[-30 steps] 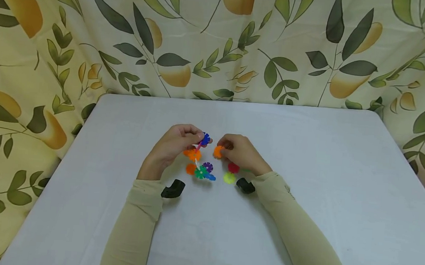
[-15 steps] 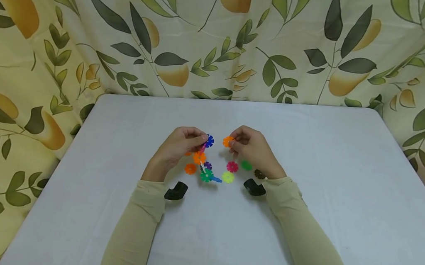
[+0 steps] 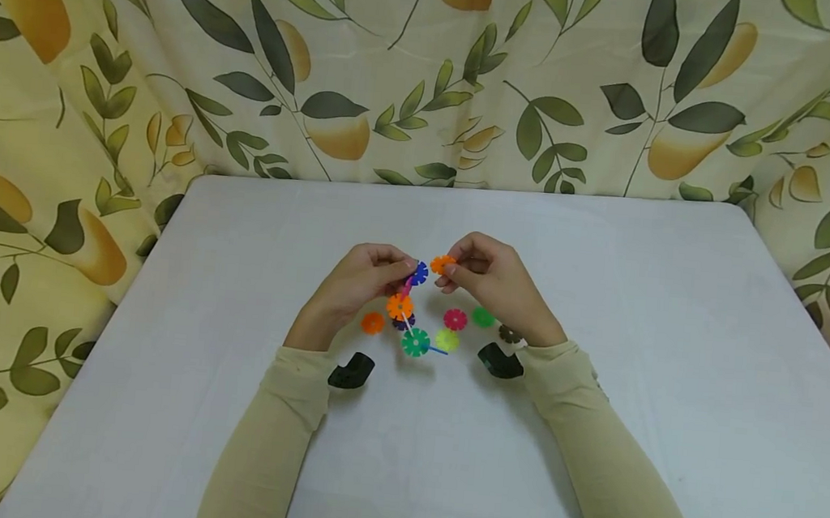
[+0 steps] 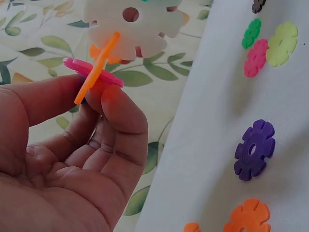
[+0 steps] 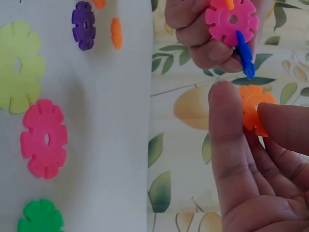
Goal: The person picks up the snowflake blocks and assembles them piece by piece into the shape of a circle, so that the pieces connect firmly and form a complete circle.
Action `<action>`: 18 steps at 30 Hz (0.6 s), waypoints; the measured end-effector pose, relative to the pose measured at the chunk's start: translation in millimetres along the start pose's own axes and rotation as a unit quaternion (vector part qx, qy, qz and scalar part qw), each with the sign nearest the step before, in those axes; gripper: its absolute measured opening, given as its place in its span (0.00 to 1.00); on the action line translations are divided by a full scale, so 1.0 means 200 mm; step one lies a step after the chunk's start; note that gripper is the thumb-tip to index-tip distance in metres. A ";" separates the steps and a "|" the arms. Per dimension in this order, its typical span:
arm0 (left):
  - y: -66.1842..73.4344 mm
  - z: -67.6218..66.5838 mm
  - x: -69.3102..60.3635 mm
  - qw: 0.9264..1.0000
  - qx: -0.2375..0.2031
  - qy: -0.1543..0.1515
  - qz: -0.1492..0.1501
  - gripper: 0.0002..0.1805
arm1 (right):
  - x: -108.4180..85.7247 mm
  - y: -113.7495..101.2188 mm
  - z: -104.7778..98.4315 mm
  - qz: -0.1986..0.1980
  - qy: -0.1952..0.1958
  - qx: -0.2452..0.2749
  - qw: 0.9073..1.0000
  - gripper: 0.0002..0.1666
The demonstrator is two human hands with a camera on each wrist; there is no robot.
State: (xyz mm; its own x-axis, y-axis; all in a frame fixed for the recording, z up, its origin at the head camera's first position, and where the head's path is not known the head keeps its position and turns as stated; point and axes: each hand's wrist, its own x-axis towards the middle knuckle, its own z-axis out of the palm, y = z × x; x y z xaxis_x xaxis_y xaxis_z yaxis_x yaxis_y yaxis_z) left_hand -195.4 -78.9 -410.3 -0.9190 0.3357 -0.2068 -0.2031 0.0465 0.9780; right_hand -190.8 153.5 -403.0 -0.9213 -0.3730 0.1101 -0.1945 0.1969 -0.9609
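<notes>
My left hand (image 3: 356, 287) pinches a chain of interlocked notched plastic discs. A blue disc (image 5: 245, 57) sits at its top, slotted into a pink disc (image 5: 218, 25); below hang an orange disc (image 3: 400, 307), a white disc (image 4: 113, 43) and a green disc (image 3: 416, 342). A thin blue piece (image 3: 439, 350) sticks out beside the green one. Between thumb and fingers my right hand (image 3: 504, 286) holds a loose orange disc (image 5: 252, 104). It is close to the chain's blue disc, with a small gap between them in the right wrist view. The fingers partly cover both discs.
On the white table (image 3: 552, 465) lie loose discs: orange (image 3: 372, 323), purple (image 4: 255, 150), pink (image 3: 456, 319), yellow-green (image 3: 447, 340), green (image 3: 484, 316) and dark brown (image 3: 509, 334). Black curved pieces (image 3: 352, 370) show beside each wrist. A leaf-patterned curtain (image 3: 429, 73) hangs behind.
My right hand has lifted the orange disc up and away from the table. My left hand has shifted right with the chain, and the blue and orange discs are now closer together.
</notes>
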 end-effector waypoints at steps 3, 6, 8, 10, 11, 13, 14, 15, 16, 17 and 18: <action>0.00 0.00 0.00 1.000 -0.008 0.000 0.005 0.11 | 0.00 -0.02 0.00 0.000 -0.006 0.011 1.000 0.04; 0.00 0.00 0.00 1.000 -0.016 -0.002 0.008 0.12 | 0.00 -0.03 0.01 -0.002 -0.009 0.017 1.000 0.05; 0.01 0.01 0.00 1.000 -0.019 -0.003 0.008 0.12 | 0.00 -0.03 0.01 -0.005 -0.009 0.016 1.000 0.05; 0.01 0.01 0.00 1.000 -0.019 -0.003 0.006 0.12 | 0.00 -0.04 0.02 -0.011 -0.007 0.017 1.000 0.05; 0.01 0.01 0.00 1.000 -0.021 -0.002 0.005 0.12 | 0.00 -0.04 0.02 -0.014 -0.005 0.017 1.000 0.05; 0.02 0.02 0.00 1.000 -0.025 -0.002 0.005 0.11 | -0.01 -0.04 0.02 -0.021 0.000 0.010 1.000 0.04; 0.02 0.02 -0.01 1.000 -0.028 -0.001 0.005 0.11 | -0.01 -0.04 0.02 -0.024 0.003 0.006 1.000 0.04; 0.02 0.03 -0.01 1.000 -0.029 0.000 0.005 0.11 | -0.01 -0.04 0.02 -0.026 0.005 0.002 1.000 0.04; 0.02 0.03 -0.01 1.000 -0.030 0.000 0.005 0.11 | -0.01 -0.04 0.02 -0.028 0.007 -0.001 1.000 0.03; 0.02 0.03 0.00 0.999 -0.032 0.001 0.003 0.10 | -0.02 -0.04 0.02 -0.030 0.009 -0.006 0.999 0.03; 0.03 0.03 0.00 0.999 -0.032 0.002 0.002 0.10 | -0.02 -0.04 0.02 -0.031 0.010 -0.009 0.999 0.03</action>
State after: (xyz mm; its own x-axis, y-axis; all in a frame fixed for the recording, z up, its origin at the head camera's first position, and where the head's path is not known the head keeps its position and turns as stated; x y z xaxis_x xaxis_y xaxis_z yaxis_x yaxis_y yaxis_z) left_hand -193.4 -72.5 -405.0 -0.9212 0.3319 -0.2028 -0.2202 -0.0151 0.9753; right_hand -185.0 150.2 -397.2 -0.9137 -0.3671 0.1742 -0.2571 0.1904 -0.9474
